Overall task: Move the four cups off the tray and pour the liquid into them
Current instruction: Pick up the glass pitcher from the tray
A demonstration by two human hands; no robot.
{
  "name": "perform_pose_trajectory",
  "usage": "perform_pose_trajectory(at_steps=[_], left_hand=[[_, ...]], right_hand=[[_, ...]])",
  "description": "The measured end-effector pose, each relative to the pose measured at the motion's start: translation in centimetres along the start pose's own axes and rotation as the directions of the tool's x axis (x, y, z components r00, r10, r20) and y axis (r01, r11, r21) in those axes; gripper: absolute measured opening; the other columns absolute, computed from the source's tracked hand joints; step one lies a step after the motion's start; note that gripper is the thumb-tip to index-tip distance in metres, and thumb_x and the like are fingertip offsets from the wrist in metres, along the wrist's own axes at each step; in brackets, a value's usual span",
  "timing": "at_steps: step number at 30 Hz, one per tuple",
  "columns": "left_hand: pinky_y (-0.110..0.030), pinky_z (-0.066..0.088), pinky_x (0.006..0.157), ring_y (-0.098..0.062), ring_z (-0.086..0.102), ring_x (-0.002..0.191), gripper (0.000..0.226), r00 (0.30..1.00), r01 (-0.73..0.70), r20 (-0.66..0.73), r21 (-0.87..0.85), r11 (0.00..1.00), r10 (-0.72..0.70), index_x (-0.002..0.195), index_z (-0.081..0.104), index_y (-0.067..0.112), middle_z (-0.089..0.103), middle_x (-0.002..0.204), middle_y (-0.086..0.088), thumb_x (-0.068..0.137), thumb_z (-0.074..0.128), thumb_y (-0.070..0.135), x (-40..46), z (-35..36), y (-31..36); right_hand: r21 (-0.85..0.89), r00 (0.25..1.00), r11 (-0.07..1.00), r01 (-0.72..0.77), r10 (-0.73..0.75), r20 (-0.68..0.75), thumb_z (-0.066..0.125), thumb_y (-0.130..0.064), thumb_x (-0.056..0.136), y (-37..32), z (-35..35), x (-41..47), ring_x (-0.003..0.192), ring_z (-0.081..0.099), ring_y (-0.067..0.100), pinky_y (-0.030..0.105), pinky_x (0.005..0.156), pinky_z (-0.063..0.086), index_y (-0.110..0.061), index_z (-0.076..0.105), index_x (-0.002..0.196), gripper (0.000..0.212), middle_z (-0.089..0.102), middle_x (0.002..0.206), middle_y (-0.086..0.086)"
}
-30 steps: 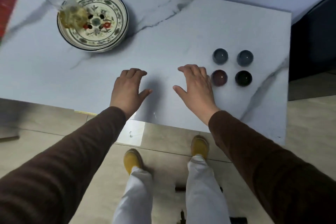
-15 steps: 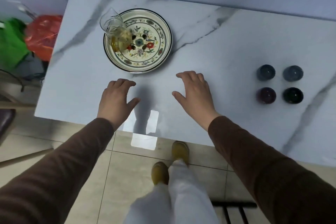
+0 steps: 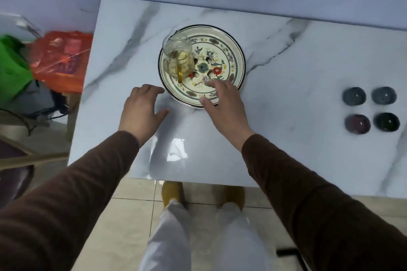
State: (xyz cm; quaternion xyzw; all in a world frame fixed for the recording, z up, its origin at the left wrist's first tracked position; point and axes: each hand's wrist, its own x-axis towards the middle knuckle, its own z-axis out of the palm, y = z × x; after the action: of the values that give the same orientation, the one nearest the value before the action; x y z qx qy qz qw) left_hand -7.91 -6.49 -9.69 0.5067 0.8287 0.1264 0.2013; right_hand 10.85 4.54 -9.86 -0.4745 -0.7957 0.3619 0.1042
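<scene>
A round floral tray lies on the marble table. A glass pitcher with yellow liquid and an amber handle stands on the tray's left side. Small dark cups stand in a square on the table at the far right: two grey-blue, one maroon, one dark green. My right hand hovers open over the tray's near rim, just right of the pitcher. My left hand is open over the table, left of the tray. Neither hand holds anything.
An orange plastic bag and a green bag sit on the floor left of the table. A dark stool corner is at the lower left. My legs and yellow slippers stand at the table's near edge.
My view has swung left, so the tray is now central and the cups sit far right. My right hand has moved from beside the cups to over the tray's near rim.
</scene>
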Motion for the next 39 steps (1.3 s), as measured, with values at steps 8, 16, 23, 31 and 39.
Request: perform_pose_trajectory(at_steps=[8,16,23,31,39], left_hand=[[-0.045,0.040,0.103,-0.033,0.045,0.123,0.051,1.000,-0.014,-0.001,-0.006,1.000,0.014,0.134,0.053,0.014,0.056,0.132,-0.010,0.088,0.066,0.029,5.2,0.1,-2.2],[-0.043,0.041,0.100,-0.034,0.044,0.120,0.048,0.999,-0.030,-0.021,-0.020,0.999,0.030,0.130,0.056,0.015,0.058,0.125,-0.012,0.085,0.068,0.028,7.6,0.4,-3.0],[-0.043,0.040,0.100,-0.035,0.044,0.120,0.051,0.998,-0.059,-0.011,-0.003,0.998,0.059,0.131,0.055,0.012,0.057,0.125,-0.012,0.085,0.069,0.027,7.0,0.1,-1.7],[-0.043,0.040,0.103,-0.036,0.045,0.120,0.053,0.987,-0.157,0.024,0.010,0.987,0.157,0.131,0.055,0.010,0.058,0.126,-0.013,0.083,0.069,0.027,4.5,1.6,5.2],[-0.046,0.038,0.103,-0.039,0.048,0.116,0.051,0.945,-0.323,0.086,0.076,0.943,0.316,0.128,0.056,0.006,0.059,0.123,-0.017,0.083,0.070,0.027,-0.8,7.7,17.2]], right_hand=[[0.385,0.976,0.901,-0.200,0.216,0.001,0.058,-0.039,0.096,-3.9,4.9,4.4,0.116,0.053,0.019,0.044,0.100,0.046,-0.017,0.057,0.128,0.039,0.052,0.129,0.000],[0.625,0.932,0.718,-0.307,0.359,0.045,0.050,-0.032,0.102,-5.3,8.4,7.0,0.092,0.065,0.017,0.030,0.082,0.054,-0.013,0.064,0.116,0.028,0.066,0.110,0.003],[0.742,0.904,0.591,-0.316,0.425,0.047,0.044,-0.023,0.105,-4.8,7.3,5.8,0.063,0.056,0.002,0.023,0.071,0.052,-0.022,0.058,0.084,0.025,0.059,0.075,-0.008],[0.716,0.906,0.662,-0.222,0.411,-0.100,0.041,-0.023,0.105,-0.7,-0.2,-1.3,0.060,0.049,-0.001,0.019,0.063,0.043,-0.024,0.053,0.081,0.026,0.053,0.072,-0.011],[0.691,0.851,0.686,-0.229,0.486,-0.200,0.041,-0.025,0.105,8.5,-8.6,-11.7,0.066,0.050,0.006,0.027,0.067,0.045,-0.015,0.052,0.084,0.026,0.053,0.073,-0.009]])
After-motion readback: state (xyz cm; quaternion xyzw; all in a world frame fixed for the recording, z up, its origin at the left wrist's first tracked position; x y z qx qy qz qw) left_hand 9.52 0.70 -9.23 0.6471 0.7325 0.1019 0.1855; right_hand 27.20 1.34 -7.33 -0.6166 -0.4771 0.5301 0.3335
